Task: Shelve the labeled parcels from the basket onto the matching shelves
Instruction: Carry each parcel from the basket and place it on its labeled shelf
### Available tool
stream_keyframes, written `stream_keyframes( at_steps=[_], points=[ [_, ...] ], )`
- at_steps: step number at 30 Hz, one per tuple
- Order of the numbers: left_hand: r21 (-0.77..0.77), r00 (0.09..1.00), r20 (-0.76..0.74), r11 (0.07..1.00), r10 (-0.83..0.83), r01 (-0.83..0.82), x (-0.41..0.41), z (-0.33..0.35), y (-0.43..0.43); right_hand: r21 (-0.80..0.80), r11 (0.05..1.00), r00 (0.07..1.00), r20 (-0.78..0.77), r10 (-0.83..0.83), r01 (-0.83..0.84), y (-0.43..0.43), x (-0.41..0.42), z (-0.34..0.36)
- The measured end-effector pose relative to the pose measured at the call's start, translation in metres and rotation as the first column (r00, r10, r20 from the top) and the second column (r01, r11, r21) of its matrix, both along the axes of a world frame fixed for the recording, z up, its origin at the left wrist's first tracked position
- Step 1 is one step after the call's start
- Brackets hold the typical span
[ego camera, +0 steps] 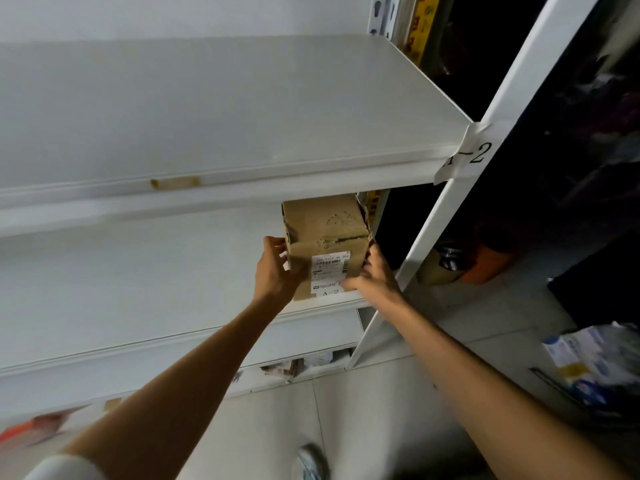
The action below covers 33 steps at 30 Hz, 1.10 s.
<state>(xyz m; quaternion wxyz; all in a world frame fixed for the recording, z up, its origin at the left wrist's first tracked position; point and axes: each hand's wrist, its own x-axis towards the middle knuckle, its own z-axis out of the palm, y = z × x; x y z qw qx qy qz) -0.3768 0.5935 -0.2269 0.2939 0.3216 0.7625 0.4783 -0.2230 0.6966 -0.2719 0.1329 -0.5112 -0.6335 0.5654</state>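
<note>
The shoe (309,462) is pale grey with a round toe, and it looks blurry. Far to the left of the shoe there is a white sleeve (65,467) on the left arm (180,386). Only its soft, round edge shows. Past the sleeve, that arm is bare up to the left hand (273,271). The right arm (485,368), to the right of the shoe, is bare up to the right hand (374,277).

1. The far end of the cardboard box (325,230) is hidden under the shelf (242,181) above it.
2. The small print on its label (330,266) is too tiny to read.
3. The shoe (310,462) is cut off at the bottom edge.
4. The red thing (31,429) is a blur.
</note>
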Motion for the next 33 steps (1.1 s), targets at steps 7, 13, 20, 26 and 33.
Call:
stream_keyframes(
  at_steps=[7,13,20,26,33],
  points=[
    [0.006,1.000,0.003,1.000,0.015,-0.015,-0.002,-0.003,-0.012,0.035,0.999,1.000,0.009,-0.012,0.011,-0.009,-0.005,0.007],
    [0.016,0.999,0.032,1.000,-0.012,0.012,-0.005,-0.002,-0.023,0.151,0.988,1.000,0.016,0.025,-0.027,-0.021,-0.001,0.025],
    [-0.005,1.000,-0.020,1.000,-0.016,0.016,-0.020,0.017,-0.051,0.783,0.619,0.996,-0.011,-0.084,0.061,-0.066,-0.009,0.060],
    [0.009,0.964,-0.266,1.000,0.009,-0.007,-0.048,0.048,-0.141,0.667,0.476,0.814,0.394,0.427,-0.573,-0.136,-0.054,0.102],
    [-0.197,0.887,-0.426,0.938,0.181,-0.286,-0.072,0.057,-0.363,0.546,0.110,0.445,0.533,0.719,-0.831,-0.298,-0.147,0.113]
  ],
)
